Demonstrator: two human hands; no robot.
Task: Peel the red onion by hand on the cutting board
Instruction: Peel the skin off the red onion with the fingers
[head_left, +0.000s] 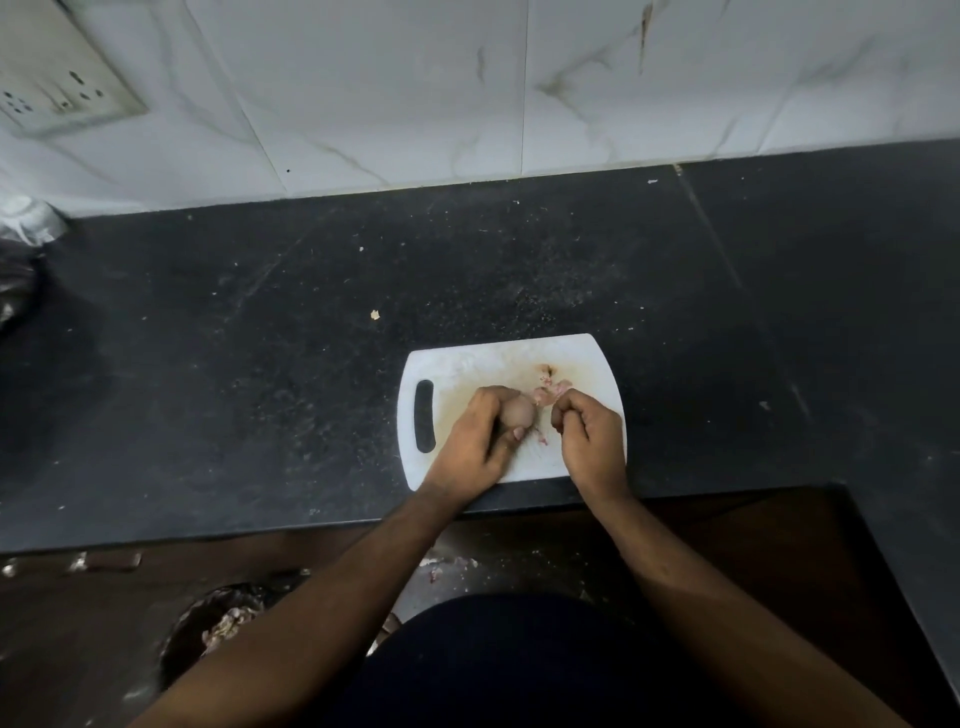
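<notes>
While the left hand grips the smooth, slippery onion mid-board, the right hand apparently pinches brittle, featherlight peel; grasp loose edges.

We saw a white plastic cutting board, matt and stained brownish, on a dark speckled stone counter, dusty, low sheen; the onion looked smooth and dull pink; the wall tiles were glossy white marble-look
</notes>
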